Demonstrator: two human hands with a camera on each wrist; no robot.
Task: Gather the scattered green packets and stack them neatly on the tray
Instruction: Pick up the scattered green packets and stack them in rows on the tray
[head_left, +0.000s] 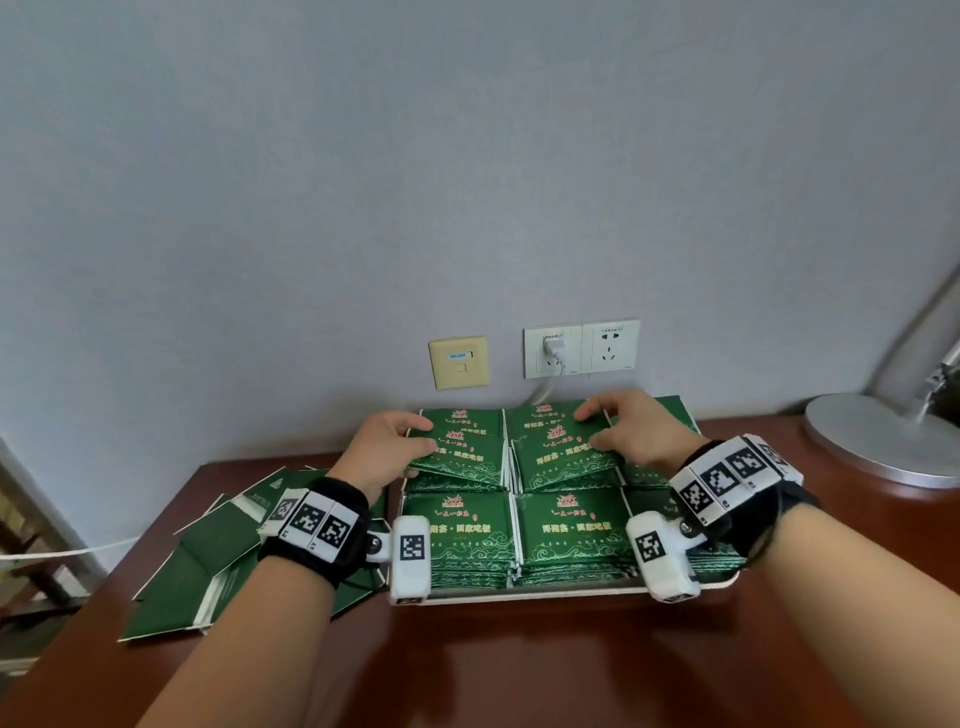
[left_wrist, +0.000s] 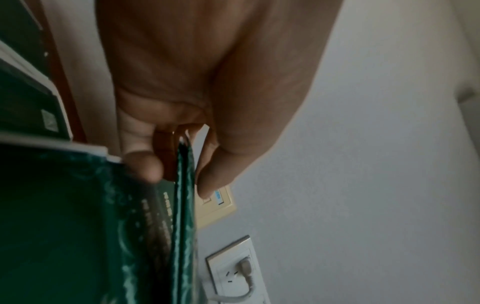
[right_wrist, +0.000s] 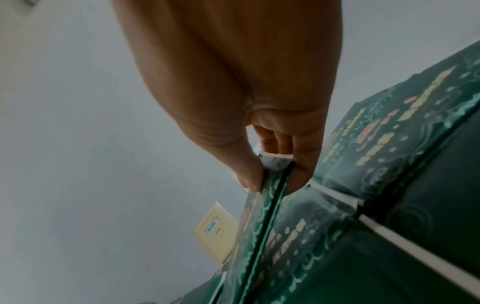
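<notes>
Wall close behind tray (head_left: 519, 596); each hand (head_left: 384, 441) pinches packets (head_left: 462, 452).

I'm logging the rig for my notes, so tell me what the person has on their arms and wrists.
Both forearms are bare, with no sleeves in view. The left hand and right hand each have a black wrist strap behind them, carrying a row of white blocks printed with black-and-white square markers. A white camera unit with its own marker juts from each strap. No rings or gloves show.
</notes>
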